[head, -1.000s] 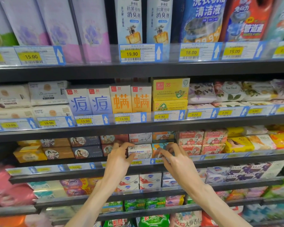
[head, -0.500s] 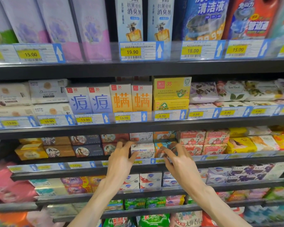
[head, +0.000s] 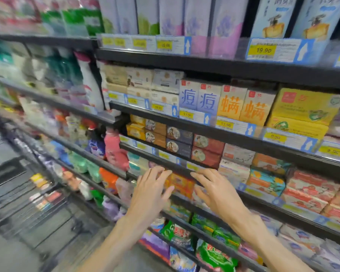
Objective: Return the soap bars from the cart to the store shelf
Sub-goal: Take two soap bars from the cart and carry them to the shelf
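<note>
Both hands, the left hand point(head: 152, 190) and right hand point(head: 217, 191), hover empty with fingers spread before an orange soap box point(head: 180, 184) on the shelf point(head: 220, 134); a cart point(head: 18, 193) stands far left.

Empty hands point(head: 152, 190) before soap shelf point(head: 220, 134)

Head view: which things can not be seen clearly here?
- Cart: motion-blurred, cut by left edge; contents unreadable.
- Orange soap packs: partly hidden between left hand and right hand.
- Price tag above them: blurred.
</note>
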